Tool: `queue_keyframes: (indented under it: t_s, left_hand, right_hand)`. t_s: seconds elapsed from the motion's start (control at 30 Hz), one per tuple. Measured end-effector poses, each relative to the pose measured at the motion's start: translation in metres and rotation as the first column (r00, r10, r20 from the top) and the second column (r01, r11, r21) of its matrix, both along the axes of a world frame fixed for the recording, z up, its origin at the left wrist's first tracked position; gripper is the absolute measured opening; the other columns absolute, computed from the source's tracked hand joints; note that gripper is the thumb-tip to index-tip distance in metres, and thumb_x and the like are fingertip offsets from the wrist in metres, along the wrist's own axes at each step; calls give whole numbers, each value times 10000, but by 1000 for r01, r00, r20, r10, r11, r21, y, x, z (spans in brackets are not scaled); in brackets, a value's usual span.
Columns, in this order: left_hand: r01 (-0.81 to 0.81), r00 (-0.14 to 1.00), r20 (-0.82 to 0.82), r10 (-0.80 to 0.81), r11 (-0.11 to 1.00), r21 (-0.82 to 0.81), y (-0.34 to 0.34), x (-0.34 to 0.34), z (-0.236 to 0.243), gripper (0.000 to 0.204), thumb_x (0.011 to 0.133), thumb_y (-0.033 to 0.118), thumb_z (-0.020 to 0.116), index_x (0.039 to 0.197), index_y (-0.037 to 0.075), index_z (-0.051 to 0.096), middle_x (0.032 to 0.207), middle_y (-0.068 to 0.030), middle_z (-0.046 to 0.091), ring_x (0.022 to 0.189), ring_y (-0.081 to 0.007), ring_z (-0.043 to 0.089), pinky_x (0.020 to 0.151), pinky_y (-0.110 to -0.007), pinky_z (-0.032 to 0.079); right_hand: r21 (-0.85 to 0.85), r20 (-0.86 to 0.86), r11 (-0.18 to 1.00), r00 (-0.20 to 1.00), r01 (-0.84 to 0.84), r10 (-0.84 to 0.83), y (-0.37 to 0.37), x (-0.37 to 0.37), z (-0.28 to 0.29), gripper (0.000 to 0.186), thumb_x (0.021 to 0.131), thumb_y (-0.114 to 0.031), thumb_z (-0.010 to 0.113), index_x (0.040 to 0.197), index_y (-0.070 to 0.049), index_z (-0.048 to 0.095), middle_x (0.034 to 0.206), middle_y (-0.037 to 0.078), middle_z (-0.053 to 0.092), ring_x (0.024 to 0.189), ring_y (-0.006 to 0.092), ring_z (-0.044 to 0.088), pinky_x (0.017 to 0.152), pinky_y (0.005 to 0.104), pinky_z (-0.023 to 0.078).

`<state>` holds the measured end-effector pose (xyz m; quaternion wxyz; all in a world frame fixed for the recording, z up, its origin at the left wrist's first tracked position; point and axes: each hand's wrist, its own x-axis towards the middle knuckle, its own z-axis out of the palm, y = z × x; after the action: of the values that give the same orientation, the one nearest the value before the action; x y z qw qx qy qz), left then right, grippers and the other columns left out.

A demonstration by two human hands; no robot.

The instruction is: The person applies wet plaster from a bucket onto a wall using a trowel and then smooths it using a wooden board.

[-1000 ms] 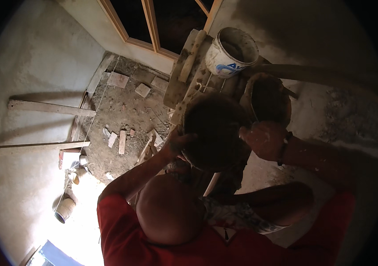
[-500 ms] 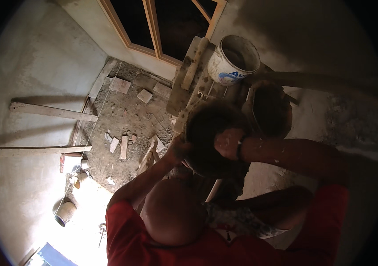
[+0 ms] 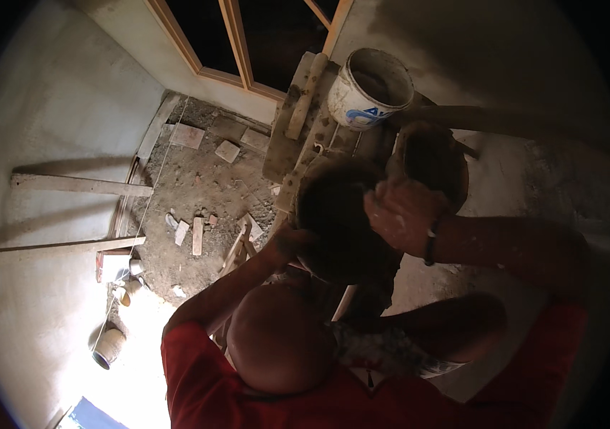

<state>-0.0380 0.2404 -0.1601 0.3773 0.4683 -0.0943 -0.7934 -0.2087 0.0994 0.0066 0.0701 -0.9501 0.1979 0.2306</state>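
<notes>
A person's left hand (image 3: pixel 292 243) pinches the near-left rim of a dark round basin (image 3: pixel 340 239) at the near end of the bench (image 3: pixel 285 148) — the right hand (image 3: pixel 406 214), fingers curled, is over the right edge, any hold impossible to tell — as a white bucket (image 3: pixel 348 104) stands beyond

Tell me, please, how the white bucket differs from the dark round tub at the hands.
The white bucket is pale with a blue print; the dark tub looks dull brown. The white bucket's mouth appears narrower than the dark tub's. No hand touches the white bucket, while the left hand holds the dark tub's rim. Both have round, open tops.
</notes>
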Motion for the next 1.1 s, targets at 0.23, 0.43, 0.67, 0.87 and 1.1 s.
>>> queue_keyframes:
  t_s: [0.23,0.43,0.67,0.87,1.1]
  left_hand:
    - [-9,982,185,41,985,-172,12,5,-58,277,797,159,580,1023,1,595,842,-102,640,717,-190,640,574,-314,539]
    - [177,919,390,-59,945,-276,6,6,-43,215,805,133,543,940,-21,608,785,-91,623,693,-132,591,599,-287,489]
    - [-112,985,103,141,963,-246,8,-10,-45,345,803,98,517,1122,-33,534,941,-86,621,826,-143,599,688,-286,497]
    - [-29,974,214,78,974,-224,10,0,-36,346,807,99,523,1128,-28,545,970,-89,623,843,-145,602,716,-287,505]
    - [370,817,574,56,713,-596,9,11,-77,450,755,249,639,1135,26,547,953,-130,615,851,-285,613,727,-397,501]
  right_hand:
    - [-2,-463,984,873,-176,155,1,38,-106,171,811,-177,534,856,-64,653,862,92,649,874,246,622,686,409,506]
    - [341,-648,846,550,-410,527,-30,32,-151,198,793,-216,566,893,-67,649,853,88,652,855,244,626,732,399,501]
    - [663,-353,614,545,-427,760,-50,4,-158,255,773,-261,604,936,-69,644,842,84,655,832,241,629,785,388,496]
    - [671,-518,499,829,548,-213,-16,-25,-76,280,818,-228,551,1043,-67,596,907,107,646,808,262,635,756,399,512]
    - [79,170,993,981,86,-98,7,-84,-40,302,829,-226,507,1093,-94,570,792,150,622,701,314,621,658,428,521]
